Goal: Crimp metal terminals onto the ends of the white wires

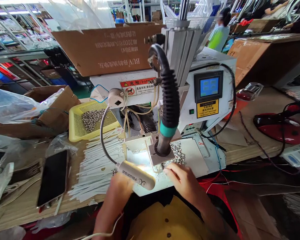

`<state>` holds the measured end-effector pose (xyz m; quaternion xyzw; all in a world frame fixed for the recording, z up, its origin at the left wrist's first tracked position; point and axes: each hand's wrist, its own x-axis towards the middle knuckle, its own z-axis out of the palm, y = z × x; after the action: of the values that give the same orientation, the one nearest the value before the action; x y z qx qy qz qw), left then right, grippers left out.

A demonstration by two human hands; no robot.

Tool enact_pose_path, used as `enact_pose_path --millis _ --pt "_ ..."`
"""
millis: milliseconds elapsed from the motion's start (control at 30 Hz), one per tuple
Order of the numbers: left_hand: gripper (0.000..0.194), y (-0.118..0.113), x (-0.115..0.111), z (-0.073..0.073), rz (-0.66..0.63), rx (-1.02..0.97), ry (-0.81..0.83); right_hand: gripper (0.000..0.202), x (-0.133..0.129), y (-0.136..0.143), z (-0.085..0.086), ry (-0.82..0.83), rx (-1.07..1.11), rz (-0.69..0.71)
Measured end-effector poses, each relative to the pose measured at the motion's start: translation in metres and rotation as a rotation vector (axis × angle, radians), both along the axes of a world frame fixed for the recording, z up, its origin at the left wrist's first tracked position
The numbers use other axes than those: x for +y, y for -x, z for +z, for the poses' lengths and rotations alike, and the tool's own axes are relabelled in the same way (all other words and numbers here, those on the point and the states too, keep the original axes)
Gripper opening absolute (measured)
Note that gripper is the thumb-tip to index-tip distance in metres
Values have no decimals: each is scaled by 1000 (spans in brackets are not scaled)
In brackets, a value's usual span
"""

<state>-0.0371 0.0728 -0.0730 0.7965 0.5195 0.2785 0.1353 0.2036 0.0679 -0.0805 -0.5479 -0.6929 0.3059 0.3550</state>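
Observation:
My right hand (181,176) is at the front of the machine's work plate (193,156), thumb and fingertips pinched together just below the metal head (161,154). Whatever those fingertips hold is too small to make out. A pile of small whitish pieces (177,154) lies right behind them. My left hand (121,185) is at the plate's left front, its fingers hidden behind the white lamp head (137,175). Light from that lamp falls on the plate beneath the metal head. Many flat white strips (97,166) lie spread on the table to the left of the plate.
A yellow basket (75,131) with small pieces stands back left. A phone (52,178) lies on the table at left. A black ribbed hose (168,96) comes down to the metal head. The machine's touch screen (209,86) faces me, and a cardboard box (110,50) sits on top.

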Motion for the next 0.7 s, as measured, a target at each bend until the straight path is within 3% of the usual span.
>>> enact_pose_path --millis 133,233,333,467,600,700 --pt "23 59 -12 1 332 108 -205 17 22 -40 -20 -151 -186 -299" --pt "24 81 -18 -5 336 141 -131 16 42 -53 -40 -214 -208 -322" --pt "23 85 -19 -15 288 159 -13 19 49 -51 -53 -333 -350 -292" --pt "24 79 -6 -23 391 173 -48 19 43 -43 -54 -402 -431 -304" --pt "16 75 12 -24 447 294 -76 20 31 -40 -43 -355 -292 -364" --pt "11 80 20 -23 418 282 -91 22 21 -42 -31 -247 -117 -295"
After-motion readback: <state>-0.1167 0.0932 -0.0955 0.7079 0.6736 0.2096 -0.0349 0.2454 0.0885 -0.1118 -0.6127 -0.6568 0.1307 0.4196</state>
